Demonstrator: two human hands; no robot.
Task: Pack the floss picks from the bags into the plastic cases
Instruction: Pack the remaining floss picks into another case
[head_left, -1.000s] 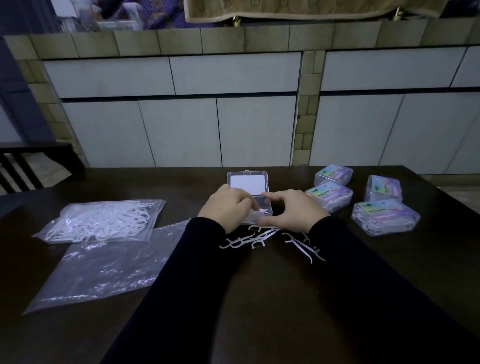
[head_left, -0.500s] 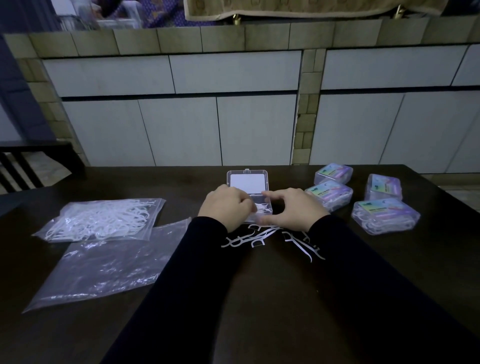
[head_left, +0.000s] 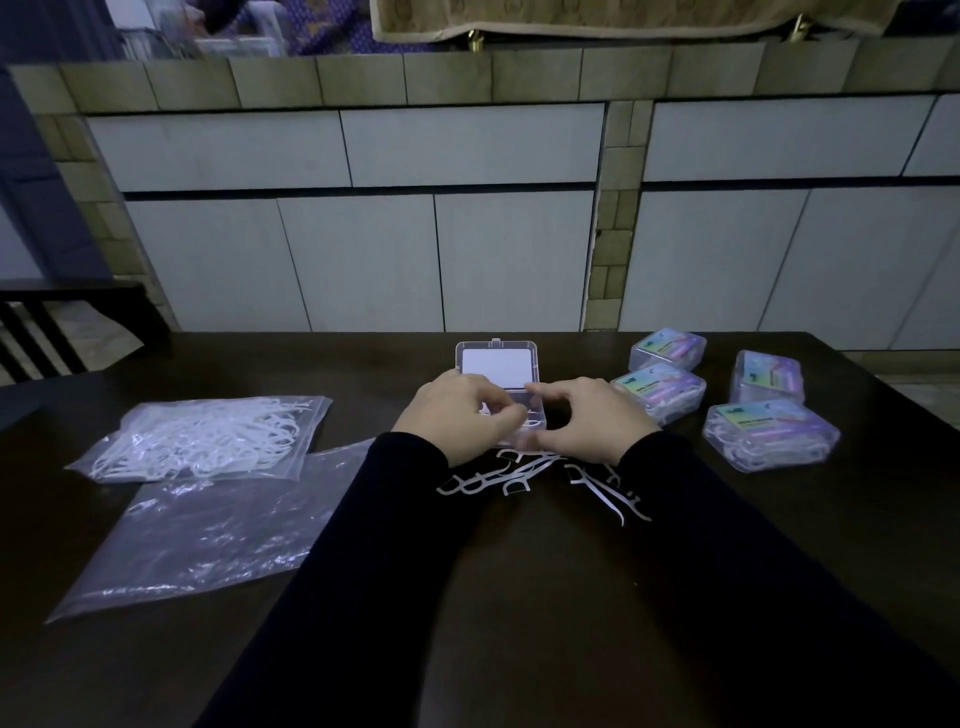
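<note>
Over the open plastic case (head_left: 498, 366) at mid-worktop (head_left: 519, 623), both the left hand (head_left: 460, 413) and right hand (head_left: 587, 421) curl their fingers around floss picks (head_left: 524, 470), which could snag the rim and scatter among the loose ones nearby.

Table (head_left: 519, 597) – dark wood, smooth, faint sheen. Open case (head_left: 498, 364) near the far edge – clear hard plastic, glossy, matt white card inside the lid. Four closed cases (head_left: 771, 434) by the right edge – same clear plastic, shiny colour labels. Loose floss picks (head_left: 511, 475) – white plastic, matt. Two bags (head_left: 197, 525) on the left side – thin crinkled clear film, glossy. Sleeves (head_left: 363, 571) – black matt cloth.
</note>
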